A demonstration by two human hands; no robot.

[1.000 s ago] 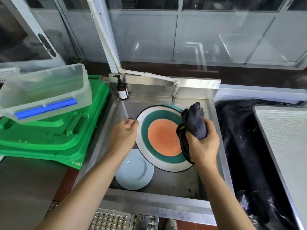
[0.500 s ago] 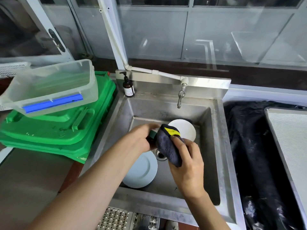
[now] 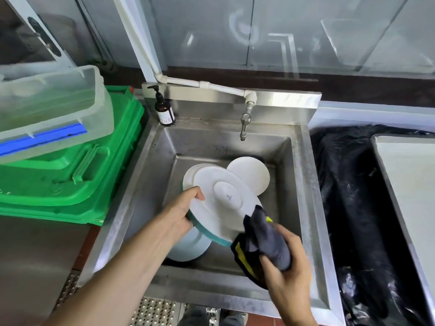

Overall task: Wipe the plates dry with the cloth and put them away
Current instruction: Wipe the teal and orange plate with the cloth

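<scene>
Plate [image 3: 219, 208] gripped by left hand [image 3: 179, 215]; right hand [image 3: 286, 262] grips cloth [image 3: 266, 241]; sink [image 3: 150, 175] holds 2.

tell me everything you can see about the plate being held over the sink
The plate is round, ceramic-looking, turned underside up: white back with a raised oval foot ring and a teal edge. It is tilted above the sink. The left hand grips its left rim; the dark cloth in the right hand presses on its lower right edge.
</scene>
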